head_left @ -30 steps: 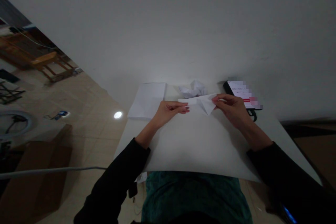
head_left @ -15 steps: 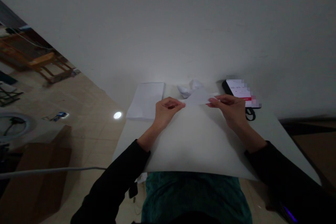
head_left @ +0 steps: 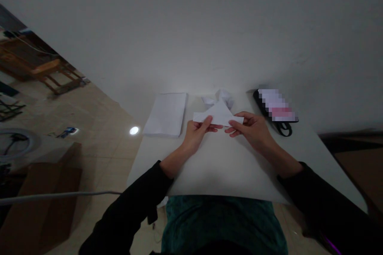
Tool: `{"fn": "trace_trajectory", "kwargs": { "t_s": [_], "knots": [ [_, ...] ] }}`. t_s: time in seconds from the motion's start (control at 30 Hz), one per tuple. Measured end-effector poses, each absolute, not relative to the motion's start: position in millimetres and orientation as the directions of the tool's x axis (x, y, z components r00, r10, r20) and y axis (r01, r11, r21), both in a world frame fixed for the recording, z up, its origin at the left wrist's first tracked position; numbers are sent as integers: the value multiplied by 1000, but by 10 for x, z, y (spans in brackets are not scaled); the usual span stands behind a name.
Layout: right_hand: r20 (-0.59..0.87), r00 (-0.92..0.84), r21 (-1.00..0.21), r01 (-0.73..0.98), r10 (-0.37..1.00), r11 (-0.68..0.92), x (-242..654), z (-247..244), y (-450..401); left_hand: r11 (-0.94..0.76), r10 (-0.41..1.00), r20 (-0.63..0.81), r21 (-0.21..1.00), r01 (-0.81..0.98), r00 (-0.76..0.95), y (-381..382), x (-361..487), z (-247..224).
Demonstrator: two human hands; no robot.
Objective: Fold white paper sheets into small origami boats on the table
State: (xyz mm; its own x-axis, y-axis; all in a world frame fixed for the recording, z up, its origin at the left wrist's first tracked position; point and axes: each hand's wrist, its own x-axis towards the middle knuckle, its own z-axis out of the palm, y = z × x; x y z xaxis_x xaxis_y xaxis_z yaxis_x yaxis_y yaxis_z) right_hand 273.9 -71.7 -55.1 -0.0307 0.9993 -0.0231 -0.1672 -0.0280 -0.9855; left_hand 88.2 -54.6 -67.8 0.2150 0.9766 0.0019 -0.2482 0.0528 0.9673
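Note:
A folded white paper (head_left: 220, 114), peaked at the top with a straight strip along its bottom, is held just above the white table (head_left: 221, 163). My left hand (head_left: 198, 131) pinches its left part, thumb in front and fingers behind. On the right side, my right hand (head_left: 251, 128) grips the paper the same way, thumb on the lower edge. Behind the held paper sits another folded white paper piece (head_left: 225, 97), partly covered by it.
A stack of white paper (head_left: 167, 113) lies at the table's left. At the right is a phone (head_left: 277, 105) with a lit screen on a black case with a strap loop (head_left: 284, 128). The wall (head_left: 209, 40) rises behind the table. Cardboard boxes (head_left: 42, 199) stand at lower left.
Both hands have moved closer together. My left hand shifted right and slightly down, its thumb now on the paper's front. The paper shows a wide peaked shape with a strip below.

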Motion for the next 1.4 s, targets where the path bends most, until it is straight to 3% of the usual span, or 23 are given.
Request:
{"fn": "trace_trajectory", "kwargs": {
  "t_s": [0.13, 0.27, 0.4, 0.53, 0.63, 0.77, 0.93, 1.03, 1.4],
  "knots": [
    [-67, -64, -981, -178, 996, -77, 2712, -510, -740, 46, 956, 20, 975, -218, 293, -585, 884, -646],
    [-61, -39, -979, -193, 997, -67, 2689, -499, -759, 158, 921, -28, 938, -309, 388, -580, 876, -607],
    [-74, -16, -977, -200, 997, -76, 2680, -486, -779, 128, 958, -19, 922, -366, 287, -559, 863, -623],
    [-89, -150, -976, -185, 985, -116, 2687, -475, -803, 31, 959, 31, 977, -213, 280, -631, 874, -635],
    [-91, -280, -980, -144, 956, -135, 2671, -475, -835, 73, 903, -50, 997, -38, 426, -725, 922, -619],
    [-87, -274, -975, -174, 958, -139, 2630, -469, -860, 178, 844, -165, 984, 25, 510, -776, 948, -580],
    [-251, -417, -804, -413, 873, -428, 2637, -488, -808, 215, 855, -139, 972, -98, 500, -721, 869, -538],
    [-327, -520, -703, -424, 789, -571, 2631, -540, -799, 215, 847, -120, 968, -128, 517, -705, 835, -535],
    [-219, -580, -636, -526, 785, -565, 2544, -589, -891, 99, 841, -80, 995, -7, 535, -715, 813, -479]
  ]
}}
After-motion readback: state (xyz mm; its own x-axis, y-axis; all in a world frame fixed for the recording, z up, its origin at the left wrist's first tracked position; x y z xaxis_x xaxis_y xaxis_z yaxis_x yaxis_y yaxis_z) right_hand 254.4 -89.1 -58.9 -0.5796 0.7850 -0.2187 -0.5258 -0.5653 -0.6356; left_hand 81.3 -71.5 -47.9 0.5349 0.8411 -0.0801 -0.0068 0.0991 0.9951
